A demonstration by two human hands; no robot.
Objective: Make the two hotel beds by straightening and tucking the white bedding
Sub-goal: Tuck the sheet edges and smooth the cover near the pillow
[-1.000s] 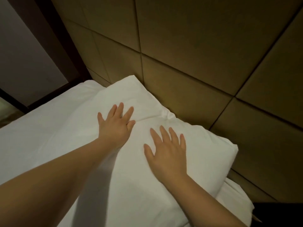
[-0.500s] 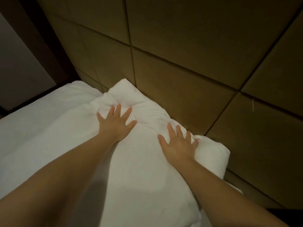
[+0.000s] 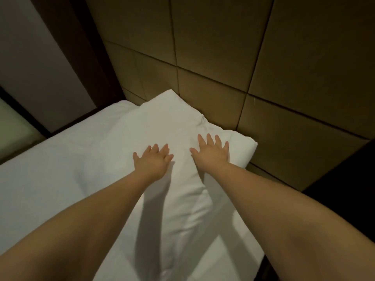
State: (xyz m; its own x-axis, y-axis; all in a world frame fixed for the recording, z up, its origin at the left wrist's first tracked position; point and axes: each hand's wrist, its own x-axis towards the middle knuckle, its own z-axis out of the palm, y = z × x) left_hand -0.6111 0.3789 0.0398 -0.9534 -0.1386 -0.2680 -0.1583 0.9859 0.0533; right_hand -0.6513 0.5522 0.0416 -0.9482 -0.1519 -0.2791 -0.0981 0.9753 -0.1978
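A white pillow (image 3: 174,122) lies on the white bedding (image 3: 50,175), its far edge against the padded headboard. My left hand (image 3: 153,160) presses flat on the middle of the pillow with fingers spread. My right hand (image 3: 212,152) lies flat a little farther up, near the pillow's right end, fingers straight and spread. Neither hand grips any fabric. Both forearms stretch out over the bed from the bottom of the view.
A tan padded headboard (image 3: 223,57) with square panels fills the back. A dark wooden frame (image 3: 85,57) and a grey wall (image 3: 30,57) stand at the left. A dark piece of furniture (image 3: 345,189) sits right of the bed.
Both hands have slid across the pillow and now lie closer together. The pillow looks flatter and smoother, and the view has pulled back from the headboard.
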